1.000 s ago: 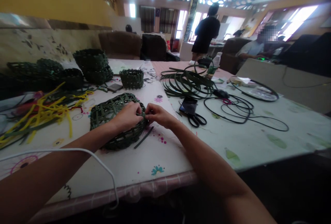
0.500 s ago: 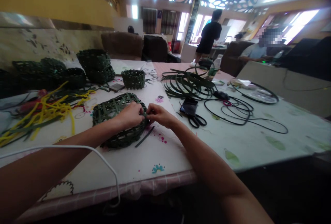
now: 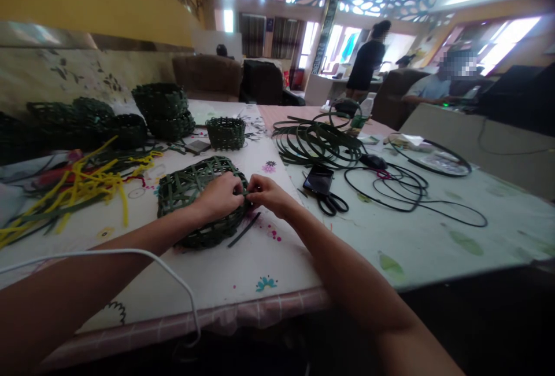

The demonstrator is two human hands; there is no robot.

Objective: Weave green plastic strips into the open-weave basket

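A dark green woven basket (image 3: 186,188) lies upside down on the patterned tablecloth (image 3: 243,272). My left hand (image 3: 219,196) rests on its right side, fingers curled on the weave. My right hand (image 3: 266,194) meets it from the right, pinching a green strip at the basket's edge. A loose dark strip (image 3: 243,229) lies on the cloth just below both hands.
Finished green baskets (image 3: 162,110) stand at the back left, a small one (image 3: 225,132) in the middle. Yellow and green strips (image 3: 73,188) lie at left. Coiled green strips (image 3: 314,139), a phone (image 3: 319,179), scissors (image 3: 332,203) and black cables (image 3: 407,188) lie at right. People are behind.
My hands stay on the basket's right edge with only small finger movement. The person standing at the back has walked to the right. My view has shifted slightly.
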